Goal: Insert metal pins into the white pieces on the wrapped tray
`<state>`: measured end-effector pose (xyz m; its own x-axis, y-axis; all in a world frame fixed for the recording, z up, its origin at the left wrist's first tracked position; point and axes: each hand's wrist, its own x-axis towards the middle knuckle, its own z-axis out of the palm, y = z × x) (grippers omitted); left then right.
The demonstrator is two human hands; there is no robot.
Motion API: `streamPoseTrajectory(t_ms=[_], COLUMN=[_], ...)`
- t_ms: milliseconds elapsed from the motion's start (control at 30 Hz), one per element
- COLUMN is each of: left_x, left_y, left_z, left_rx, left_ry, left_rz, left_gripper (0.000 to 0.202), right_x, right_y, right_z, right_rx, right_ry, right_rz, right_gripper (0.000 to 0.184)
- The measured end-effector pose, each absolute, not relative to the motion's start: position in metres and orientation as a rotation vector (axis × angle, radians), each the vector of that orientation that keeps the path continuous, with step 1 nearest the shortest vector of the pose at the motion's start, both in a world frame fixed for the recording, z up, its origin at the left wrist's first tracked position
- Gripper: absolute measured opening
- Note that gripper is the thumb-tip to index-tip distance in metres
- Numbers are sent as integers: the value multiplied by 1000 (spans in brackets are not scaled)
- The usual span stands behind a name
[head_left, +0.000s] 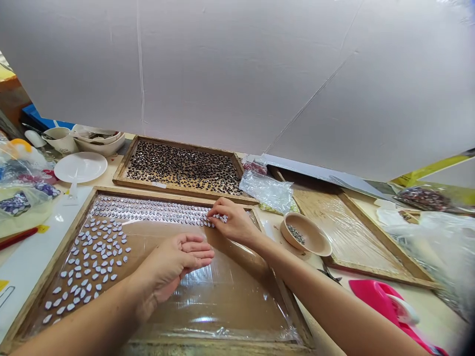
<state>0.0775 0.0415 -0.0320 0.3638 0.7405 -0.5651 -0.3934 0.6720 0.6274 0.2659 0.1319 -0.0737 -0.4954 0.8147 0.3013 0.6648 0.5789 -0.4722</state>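
Note:
My left hand [181, 262] is held palm up above a wooden frame [79, 225] covered in clear film, its fingers stretched out and slightly cupped. Whether anything tiny lies in that palm, I cannot make out. At the frame's far right corner, my right hand [233, 220] pinches its fingertips together over rows of small pale pieces with dark centres [148, 208]. What sits between those fingertips is too small to name. Loose white leaf-shaped pieces [87, 257] are scattered over the film's left side.
Behind stands another frame [181, 168] filled with dark shiny pieces. To the right are a bowl [315, 237] of small dark bits, a plastic bag [269, 190], a film-covered frame [419, 274] and a pink object [374, 296]. A white plate [80, 166] lies left.

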Motion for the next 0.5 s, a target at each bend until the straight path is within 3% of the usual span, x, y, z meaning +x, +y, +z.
streamPoseTrajectory(t_ms=[500], left_x=[79], left_y=[42], left_z=[-31], left_rx=[399], left_ry=[935], left_rz=[725], left_gripper=[28], right_x=[262], right_y=[136], right_z=[-84], right_rx=[-1208], right_ry=[-2336], right_rz=[386], right_gripper=[15])
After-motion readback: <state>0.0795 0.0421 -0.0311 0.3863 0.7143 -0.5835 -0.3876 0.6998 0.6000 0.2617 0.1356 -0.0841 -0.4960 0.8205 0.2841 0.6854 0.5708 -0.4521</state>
